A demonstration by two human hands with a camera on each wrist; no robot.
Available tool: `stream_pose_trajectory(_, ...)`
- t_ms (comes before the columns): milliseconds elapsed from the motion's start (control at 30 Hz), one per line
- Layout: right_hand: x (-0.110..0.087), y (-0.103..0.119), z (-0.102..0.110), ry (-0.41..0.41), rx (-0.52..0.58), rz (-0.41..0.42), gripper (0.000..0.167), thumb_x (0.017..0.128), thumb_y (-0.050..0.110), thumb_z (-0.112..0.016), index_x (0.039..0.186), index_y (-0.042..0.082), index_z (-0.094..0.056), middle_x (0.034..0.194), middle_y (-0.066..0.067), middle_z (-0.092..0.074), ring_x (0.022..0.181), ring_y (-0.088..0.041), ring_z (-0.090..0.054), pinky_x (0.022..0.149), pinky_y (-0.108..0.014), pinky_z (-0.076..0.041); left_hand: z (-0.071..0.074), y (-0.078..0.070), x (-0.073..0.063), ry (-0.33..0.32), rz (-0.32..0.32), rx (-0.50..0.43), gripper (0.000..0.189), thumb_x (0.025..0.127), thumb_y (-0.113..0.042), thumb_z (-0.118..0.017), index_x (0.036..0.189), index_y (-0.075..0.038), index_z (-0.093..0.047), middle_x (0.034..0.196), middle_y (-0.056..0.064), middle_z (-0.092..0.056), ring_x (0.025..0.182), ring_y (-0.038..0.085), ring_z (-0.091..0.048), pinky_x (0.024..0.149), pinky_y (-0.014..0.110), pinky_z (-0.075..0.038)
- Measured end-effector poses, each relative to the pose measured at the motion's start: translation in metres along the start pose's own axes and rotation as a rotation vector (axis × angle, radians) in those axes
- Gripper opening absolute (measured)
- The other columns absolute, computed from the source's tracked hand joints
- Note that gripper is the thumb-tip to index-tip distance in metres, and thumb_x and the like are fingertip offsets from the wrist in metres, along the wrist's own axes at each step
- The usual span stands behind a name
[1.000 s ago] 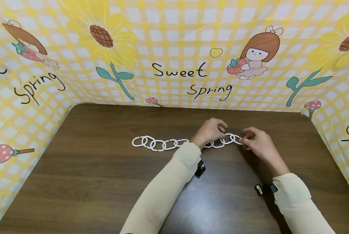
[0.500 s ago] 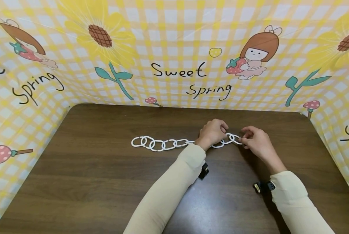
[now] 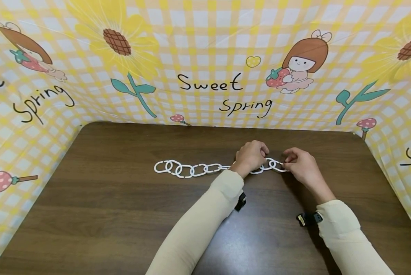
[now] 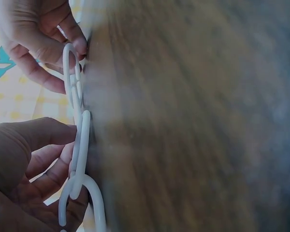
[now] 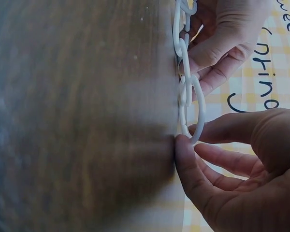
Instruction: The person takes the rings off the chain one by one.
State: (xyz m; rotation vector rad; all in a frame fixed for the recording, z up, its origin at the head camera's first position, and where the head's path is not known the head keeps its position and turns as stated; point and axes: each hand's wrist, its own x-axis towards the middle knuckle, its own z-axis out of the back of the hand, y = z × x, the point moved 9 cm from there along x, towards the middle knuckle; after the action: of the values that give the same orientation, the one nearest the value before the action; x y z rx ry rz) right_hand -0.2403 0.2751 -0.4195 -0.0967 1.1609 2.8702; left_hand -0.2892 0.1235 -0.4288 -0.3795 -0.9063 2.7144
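A white plastic link chain (image 3: 186, 177) lies in a roughly straight row across the brown table. My right hand (image 3: 303, 164) pinches the chain's right end link between thumb and forefinger; the right wrist view shows this end link (image 5: 201, 108) tilted up on its side. A short way to the left, my left hand (image 3: 250, 156) reaches over the chain and covers part of it. In the left wrist view, the left thumb (image 4: 53, 134) presses one side of a link (image 4: 85, 140), with the fingers behind it. The chain's left end lies loose.
The brown wooden table (image 3: 105, 214) has rounded far corners. A yellow checked cloth (image 3: 205, 46) printed with flowers and figures rises behind it and along both sides. Each wrist wears a black strapped camera (image 3: 305, 219).
My left hand has slid slightly right along the chain, then stayed put. The right end link has dipped slightly in my right hand, which barely moves.
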Motion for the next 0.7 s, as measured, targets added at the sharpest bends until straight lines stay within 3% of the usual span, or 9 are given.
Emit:
stream_pose_trajectory(433,0.0,0.0007,0.0053,-0.049,-0.011,0.003,0.027,0.087,-0.003,-0.072,0.114,-0.009,-0.069,0.098,-0.024,-0.072,0.076,-0.002,-0.061,0.063,-0.02,-0.047,0.0012,-0.0012,-0.0003,0.003,-0.03,-0.004,0.015,0.094,-0.018,-0.074,0.106,-0.026,-0.079,0.093,-0.011,-0.073,0.087,0.012,-0.067,0.074,0.035,-0.05)
stream_pose_trajectory(700,-0.0016,-0.0004,0.0076,-0.075,-0.033,0.004,0.02,0.087,0.0,-0.073,0.106,-0.008,-0.073,0.094,-0.022,-0.075,0.073,-0.001,-0.061,0.064,-0.018,-0.046,0.0003,-0.0023,0.0001,0.026,-0.051,0.002,0.014,0.094,-0.017,-0.077,0.107,-0.02,-0.077,0.097,-0.006,-0.073,0.088,0.015,-0.066,0.075,0.033,-0.051)
